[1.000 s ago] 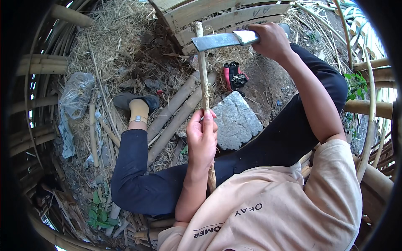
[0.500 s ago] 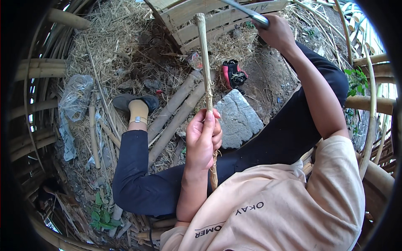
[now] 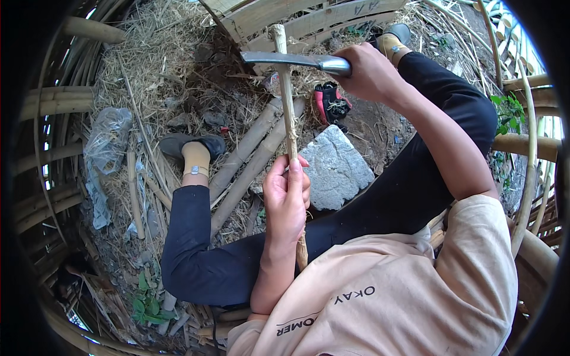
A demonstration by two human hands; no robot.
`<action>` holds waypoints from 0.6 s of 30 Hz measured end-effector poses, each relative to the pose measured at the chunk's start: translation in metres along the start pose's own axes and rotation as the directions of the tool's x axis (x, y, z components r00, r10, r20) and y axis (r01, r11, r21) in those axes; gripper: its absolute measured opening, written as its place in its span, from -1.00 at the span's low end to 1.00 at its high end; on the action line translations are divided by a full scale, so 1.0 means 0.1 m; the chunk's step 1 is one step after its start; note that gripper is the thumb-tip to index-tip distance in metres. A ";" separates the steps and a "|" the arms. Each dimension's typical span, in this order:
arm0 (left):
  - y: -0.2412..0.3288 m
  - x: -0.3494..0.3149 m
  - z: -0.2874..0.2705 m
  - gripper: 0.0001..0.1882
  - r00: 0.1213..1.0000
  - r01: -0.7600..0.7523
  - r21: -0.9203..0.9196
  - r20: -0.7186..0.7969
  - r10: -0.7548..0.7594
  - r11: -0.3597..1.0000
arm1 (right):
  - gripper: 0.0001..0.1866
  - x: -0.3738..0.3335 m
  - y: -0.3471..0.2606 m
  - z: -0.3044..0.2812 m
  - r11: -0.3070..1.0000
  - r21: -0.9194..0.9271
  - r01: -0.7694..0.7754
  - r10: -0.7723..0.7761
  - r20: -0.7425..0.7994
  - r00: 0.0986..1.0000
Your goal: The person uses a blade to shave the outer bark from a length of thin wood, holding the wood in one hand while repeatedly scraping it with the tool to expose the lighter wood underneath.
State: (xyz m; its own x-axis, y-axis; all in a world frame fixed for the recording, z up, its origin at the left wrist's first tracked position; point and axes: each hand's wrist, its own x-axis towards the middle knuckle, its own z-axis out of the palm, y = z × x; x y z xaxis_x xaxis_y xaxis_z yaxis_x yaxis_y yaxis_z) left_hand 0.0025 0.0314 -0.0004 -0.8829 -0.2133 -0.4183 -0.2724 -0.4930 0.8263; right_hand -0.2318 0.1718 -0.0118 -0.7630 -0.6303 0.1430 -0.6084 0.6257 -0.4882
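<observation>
A pale, partly peeled wooden stick (image 3: 287,98) stands almost straight up the view. My left hand (image 3: 288,193) is closed around its lower part, thumb lying along the wood, and the stick's lower end reaches down over my thigh. In my right hand (image 3: 371,74) is the metal handle of a long-bladed knife (image 3: 285,58). Its blade lies crosswise over the upper part of the stick, pointing left. Whether the edge touches the wood I cannot tell.
A flat grey stone (image 3: 335,169) lies between my legs, with a red and black glove (image 3: 331,104) beyond it. Bamboo poles (image 3: 252,154) rest on the straw-strewn ground. A wooden crate (image 3: 297,21) stands ahead, and a clear plastic bag (image 3: 108,139) lies at the left.
My right hand has come down and to the left, bringing the knife blade across the stick. My left hand keeps its grip, and the stick's top has shifted slightly left.
</observation>
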 end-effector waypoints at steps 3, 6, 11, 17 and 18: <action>-0.02 -0.02 0.01 -0.80 1.000 -0.003 0.017 0.005 0.003 1.000 | -0.83 0.00 -0.01 -0.01 0.999 -0.044 -0.004 0.003 -0.020 1.000; -0.01 -0.05 0.05 -0.79 1.000 -0.016 0.038 0.010 0.016 0.999 | -0.79 0.07 0.08 0.03 0.996 -0.084 -0.038 0.035 -0.045 0.998; -0.03 -0.07 0.09 -0.79 1.000 0.004 0.047 -0.006 -0.004 0.999 | -0.70 0.20 0.26 -0.04 0.984 -0.174 -0.042 0.011 -0.172 0.985; 0.05 -0.12 0.10 -0.80 0.998 -0.008 -0.039 0.067 0.011 0.999 | -0.77 0.28 0.54 -0.09 0.980 0.039 -0.197 0.199 -0.338 0.920; 0.05 -0.11 0.07 -0.80 0.998 -0.004 -0.045 0.066 0.007 0.999 | -0.75 0.28 0.56 -0.17 0.969 0.097 -0.229 0.248 -0.321 0.914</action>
State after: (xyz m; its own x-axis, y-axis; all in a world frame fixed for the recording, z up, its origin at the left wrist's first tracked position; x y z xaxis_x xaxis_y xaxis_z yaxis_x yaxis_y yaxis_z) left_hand 0.0082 0.0369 0.0113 -0.9082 -0.1605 -0.3865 -0.2512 -0.5295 0.8102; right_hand -0.2905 0.1971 -0.0208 -0.9184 -0.2732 0.2863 -0.3936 0.7059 -0.5889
